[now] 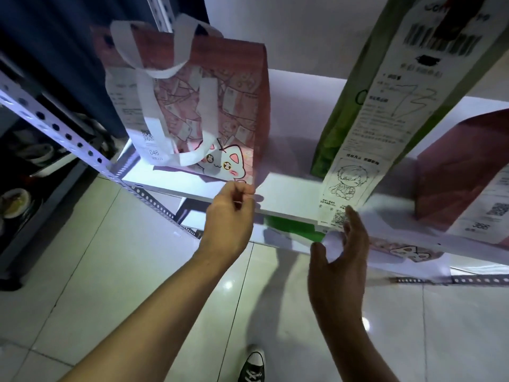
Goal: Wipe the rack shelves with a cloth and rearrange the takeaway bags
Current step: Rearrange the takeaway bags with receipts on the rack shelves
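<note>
A pink takeaway bag (220, 106) with a cat print and white handles stands at the left of the white rack shelf (289, 186). My left hand (231, 216) pinches the bag's lower front corner. To its right stands a tall green bag (344, 128) with a long printed receipt (366, 150) hanging down its front. My right hand (344, 252) is open with fingers spread, just below the receipt's bottom end at the shelf's front edge. A second pink bag (462, 172) stands at the far right. No cloth is visible.
A perforated metal rack post (68, 136) slants along the left. A lower shelf holds a green bag (297, 230) and a pink cat bag (405, 250). Bowls sit on a dark stand (16, 199) at far left. Tiled floor and my shoe (252, 365) lie below.
</note>
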